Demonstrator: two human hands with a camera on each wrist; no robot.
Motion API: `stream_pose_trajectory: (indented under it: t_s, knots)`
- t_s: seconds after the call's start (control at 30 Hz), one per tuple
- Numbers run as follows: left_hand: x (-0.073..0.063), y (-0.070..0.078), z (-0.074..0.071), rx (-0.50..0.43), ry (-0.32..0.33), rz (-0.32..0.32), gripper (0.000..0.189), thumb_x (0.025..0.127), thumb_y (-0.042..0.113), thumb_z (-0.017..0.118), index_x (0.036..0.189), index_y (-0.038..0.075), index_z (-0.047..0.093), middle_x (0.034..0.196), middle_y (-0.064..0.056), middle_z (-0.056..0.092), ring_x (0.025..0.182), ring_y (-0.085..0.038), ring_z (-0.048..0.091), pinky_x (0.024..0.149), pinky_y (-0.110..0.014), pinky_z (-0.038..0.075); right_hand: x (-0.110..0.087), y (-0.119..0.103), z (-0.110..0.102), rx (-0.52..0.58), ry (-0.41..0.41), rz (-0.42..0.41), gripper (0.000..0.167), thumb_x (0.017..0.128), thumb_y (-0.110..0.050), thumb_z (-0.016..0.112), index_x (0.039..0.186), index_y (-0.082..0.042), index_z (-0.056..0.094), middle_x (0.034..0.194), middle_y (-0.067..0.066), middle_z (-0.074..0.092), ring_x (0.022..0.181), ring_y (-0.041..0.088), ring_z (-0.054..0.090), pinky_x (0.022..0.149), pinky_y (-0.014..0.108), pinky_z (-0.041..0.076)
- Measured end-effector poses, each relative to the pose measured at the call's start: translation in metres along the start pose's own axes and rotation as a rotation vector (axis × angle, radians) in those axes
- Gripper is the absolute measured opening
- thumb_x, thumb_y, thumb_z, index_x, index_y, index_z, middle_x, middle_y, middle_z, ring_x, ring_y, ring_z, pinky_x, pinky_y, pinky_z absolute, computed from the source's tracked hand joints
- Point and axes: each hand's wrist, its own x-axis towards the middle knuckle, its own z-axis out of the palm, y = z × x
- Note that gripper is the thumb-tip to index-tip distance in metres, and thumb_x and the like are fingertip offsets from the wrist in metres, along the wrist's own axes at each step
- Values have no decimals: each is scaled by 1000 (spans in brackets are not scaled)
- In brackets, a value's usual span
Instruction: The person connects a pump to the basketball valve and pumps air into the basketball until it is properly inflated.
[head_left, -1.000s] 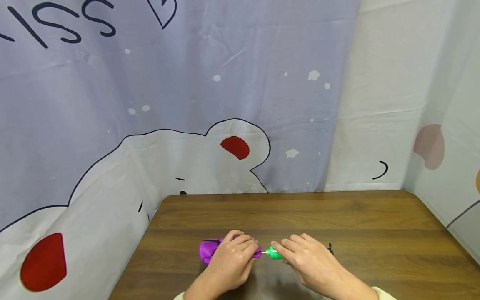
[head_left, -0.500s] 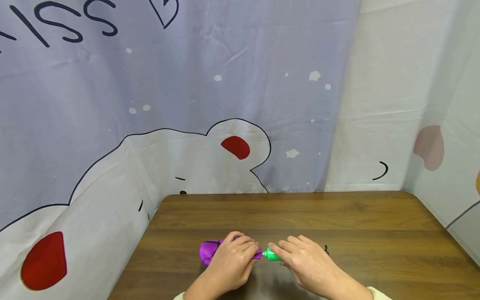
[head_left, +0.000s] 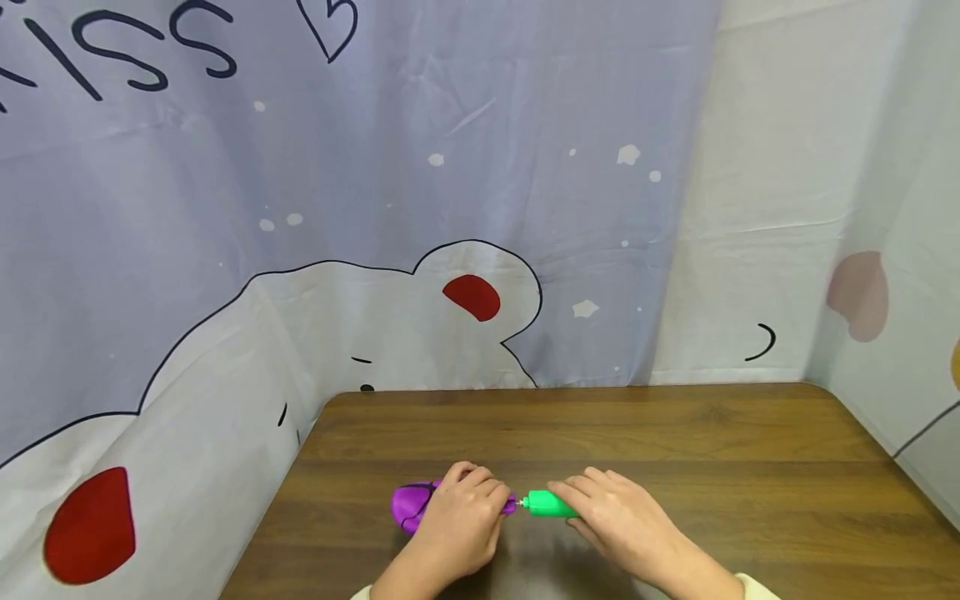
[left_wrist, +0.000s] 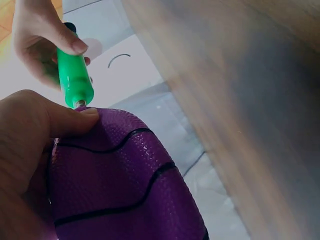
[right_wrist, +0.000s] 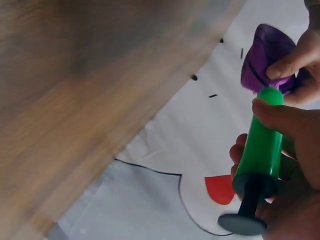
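Observation:
A limp purple ball (head_left: 411, 505) with black seam lines, basketball-like and partly collapsed, is held in my left hand (head_left: 463, 517). In the left wrist view, the thumb presses the pebbled ball (left_wrist: 115, 165) beside the needle. My right hand (head_left: 626, 521) grips the green barrel of a hand pump (head_left: 547, 503), thumb along its side. The pump's thin metal needle (left_wrist: 80, 104) enters the ball, with only a short length visible between barrel and ball. At the pump's rear, the right wrist view shows a black plunger handle (right_wrist: 242, 223), partly drawn out.
Both hands are over the near part of a brown wooden table (head_left: 600, 425). Behind it hangs a printed curtain (head_left: 420, 200) in lilac and white, and more white cloth (head_left: 900, 350) runs along the right side.
The gap between pump and ball has narrowed, so less needle shows. My right hand has shifted back along the barrel, exposing more green. Ball and left hand have moved slightly left.

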Motion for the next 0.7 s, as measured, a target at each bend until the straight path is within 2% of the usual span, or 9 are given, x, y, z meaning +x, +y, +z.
stream_pose_trajectory:
  t_s: [0.1,0.3,0.53,0.7]
  knots:
    - [-3,-2,4,-1,-29,-25,10,79,16,75,81,19,66,83,10,71,86,-11,64,91,-35,51,-6,4,3,9,8,12,53,71,-18,89,119,-11,69,100,-8,70,85,9,62,75,24,54]
    - [-9,-5,12,-37,-128,-69,8,82,19,75,82,19,68,85,9,72,86,-11,64,91,-35,51,-17,9,10,39,3,45,53,68,-17,89,117,-12,69,99,-9,69,85,7,62,75,23,55]
    - [-16,-7,25,-33,-188,-112,9,82,23,77,83,19,69,85,10,73,85,-11,62,88,-35,50,-25,11,19,53,-20,73,53,65,-19,91,114,-13,71,99,-9,69,86,6,64,75,23,58]
    - [-22,-6,33,-23,-246,-127,12,81,27,78,83,20,68,83,10,72,83,-11,61,87,-35,50,-30,10,26,80,-54,69,49,67,-21,92,111,-11,71,98,-6,69,86,8,64,72,24,58]
